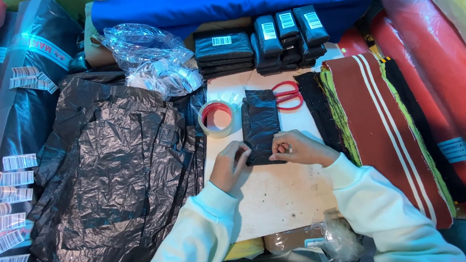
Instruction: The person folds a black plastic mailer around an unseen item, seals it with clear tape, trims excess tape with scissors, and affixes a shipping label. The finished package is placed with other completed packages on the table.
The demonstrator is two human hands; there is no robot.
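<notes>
A: Black plastic packet (pixel 261 124): where does it lie?

B: Flat on the bench (pixel 278 197), between the tape roll (pixel 217 118) and the red scissors (pixel 287 94), its near end under my fingers.

A: And the hands?

B: My left hand (pixel 230 165) pinches the near left corner, fingers closed on the plastic. My right hand (pixel 296 149) presses the near right edge, fingertips together on the fold.

A: Which step is this?

B: I judge it to be folding or sealing the packet's end. Finished packets (pixel 260 40) are stacked at the far edge; loose black bags (pixel 114 162) lie to my left.

A: What does the next move call for?

B: Probably keeping the fold flat with one hand while the other frees itself for tape.
</notes>
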